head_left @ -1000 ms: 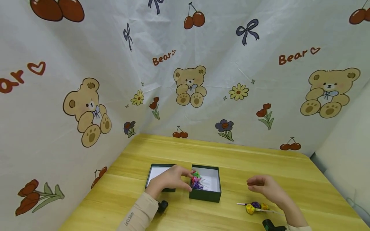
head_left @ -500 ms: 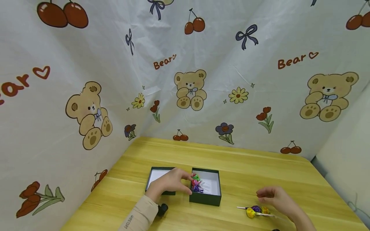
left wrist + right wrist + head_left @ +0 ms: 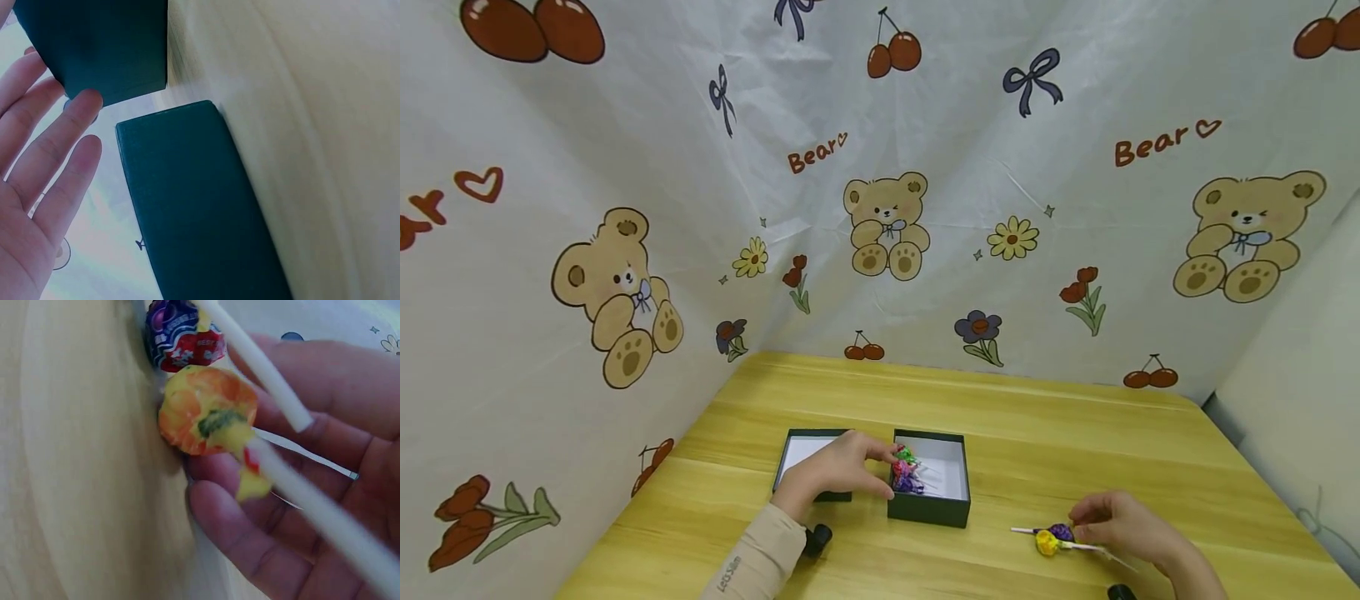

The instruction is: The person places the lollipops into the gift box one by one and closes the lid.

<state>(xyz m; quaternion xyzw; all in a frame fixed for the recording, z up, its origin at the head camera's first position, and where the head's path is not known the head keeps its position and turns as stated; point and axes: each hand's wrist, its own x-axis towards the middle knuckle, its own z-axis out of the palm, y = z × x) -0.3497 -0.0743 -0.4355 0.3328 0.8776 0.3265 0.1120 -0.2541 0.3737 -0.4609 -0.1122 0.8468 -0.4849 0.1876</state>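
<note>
Head view: on a yellow wooden desk (image 3: 1015,417), an open dark green box (image 3: 929,508) is steadied at its left wall by the left hand (image 3: 835,471), fingers straight; wrapped lollipops (image 3: 905,471) are seen inside, its lid (image 3: 808,454) beside it. The right hand (image 3: 1116,525) is lowered over loose lollipops (image 3: 1054,537).

Left wrist view: relaxed, spread fingers (image 3: 59,144) are shown touching the box.

Right wrist view: an orange lollipop (image 3: 206,419) is touched by curled fingers (image 3: 250,537), apparently for lifting; a firm pinch cannot be told.
</note>
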